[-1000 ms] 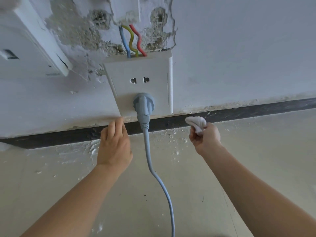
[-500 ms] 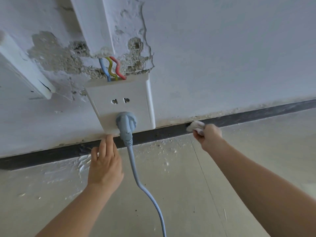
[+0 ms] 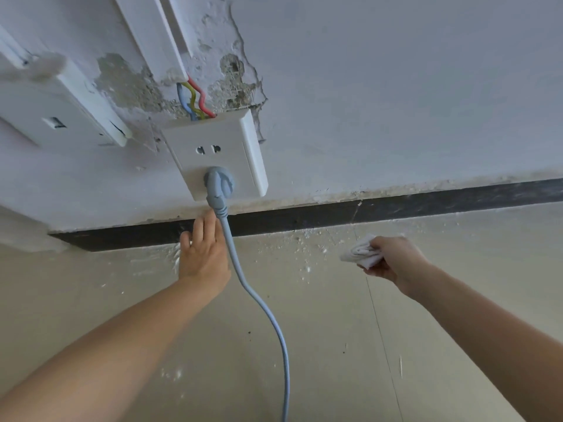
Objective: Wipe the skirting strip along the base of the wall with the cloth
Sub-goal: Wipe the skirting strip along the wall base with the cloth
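Note:
A dark skirting strip (image 3: 335, 213) runs along the base of the white wall, from left of centre to the right edge. My right hand (image 3: 393, 260) holds a bunched white cloth (image 3: 361, 251) over the floor, a little below the strip and apart from it. My left hand (image 3: 202, 254) lies flat with fingers together, its fingertips resting on the strip just left of the grey cable. It holds nothing.
A white socket box (image 3: 219, 153) sits on the wall above the strip, with a grey plug (image 3: 219, 181) in it. The grey cable (image 3: 268, 312) hangs down across the floor between my arms. Loose coloured wires (image 3: 195, 100) and cracked plaster show above. Plaster crumbs dot the beige floor (image 3: 304, 257).
My right hand has pulled the cloth off the strip, down and toward me over the floor. The left hand stays at the strip beside the cable. The view has shifted.

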`<state>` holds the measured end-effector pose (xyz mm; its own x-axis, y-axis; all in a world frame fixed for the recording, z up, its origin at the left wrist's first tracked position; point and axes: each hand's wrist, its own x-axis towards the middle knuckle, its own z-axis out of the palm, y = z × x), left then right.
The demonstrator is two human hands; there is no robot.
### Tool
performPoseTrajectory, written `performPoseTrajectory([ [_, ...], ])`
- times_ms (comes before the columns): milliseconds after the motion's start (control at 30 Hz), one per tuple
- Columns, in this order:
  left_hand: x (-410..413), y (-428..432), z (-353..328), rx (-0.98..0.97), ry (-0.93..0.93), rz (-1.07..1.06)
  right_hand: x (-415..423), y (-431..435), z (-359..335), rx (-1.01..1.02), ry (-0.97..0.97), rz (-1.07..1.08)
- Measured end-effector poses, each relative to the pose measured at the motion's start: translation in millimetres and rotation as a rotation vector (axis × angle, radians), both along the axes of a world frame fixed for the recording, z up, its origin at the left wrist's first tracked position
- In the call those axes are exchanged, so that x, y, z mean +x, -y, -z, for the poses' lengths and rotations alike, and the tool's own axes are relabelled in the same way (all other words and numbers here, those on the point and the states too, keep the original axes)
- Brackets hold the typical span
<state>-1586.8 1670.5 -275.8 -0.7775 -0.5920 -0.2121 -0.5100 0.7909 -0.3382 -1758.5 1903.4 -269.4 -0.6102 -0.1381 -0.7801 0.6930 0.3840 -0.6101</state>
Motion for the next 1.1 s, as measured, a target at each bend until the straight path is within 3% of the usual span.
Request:
performPoseTrajectory([
  [167, -0.2, -3.4, -23.4, -0.027, 0.12, 0.002, -2.5, 8.6, 4.0, 0.004, -0.065, -0.191],
  [233, 3.9, -16.1, -29.9, 0.113, 0.265, -0.091, -5.0, 0.2, -1.9, -0.005, -0.088, -0.267],
  [333, 10.8, -45.8, -42.1, 0.394, 0.623, -0.152, -14.0, -26.3, -11.5, -0.001, -0.111, -0.319],
  [400, 10.7, -67.7, -45.1, 0.462, 0.761, -0.14, -25.3, -44.0, -15.2, 0.021, -0.126, -0.347],
  [533, -4.9, -112.3, -45.4, 0.56, 0.721, -0.24, -57.6, -58.8, -11.4, 0.045, -0.109, -0.339],
  [633, -24.0, -132.5, -50.2, 0.769, 0.72, -0.318, -70.8, -54.3, -2.8, 0.058, -0.051, -0.333],
  [700, -40.1, -142.8, -57.4, 0.824, 0.558, -0.319, -69.8, -51.0, -2.5, 0.059, -0.005, -0.374],
  [800, -70.9, -152.4, -70.0, 0.625, 0.29, -0.2, -68.1, -54.6, -7.1, 0.007, 0.039, -0.396],
  [967, -117.9, -157.4, -93.1, 0.343, 0.176, -0.002, -73.3, -65.4, -11.7, -0.087, 0.075, -0.31],
  [1033, -126.1, -153.0, -96.3, 0.212, 0.119, 0.161, -70.9, -62.8, -6.4, -0.104, 0.121, -0.253],
  [1100, -127.8, -144.7, -91.6, 0.009, -0.04, 0.46, -68.7, -55.8, 2.6, -0.17, 0.182, -0.179],
])
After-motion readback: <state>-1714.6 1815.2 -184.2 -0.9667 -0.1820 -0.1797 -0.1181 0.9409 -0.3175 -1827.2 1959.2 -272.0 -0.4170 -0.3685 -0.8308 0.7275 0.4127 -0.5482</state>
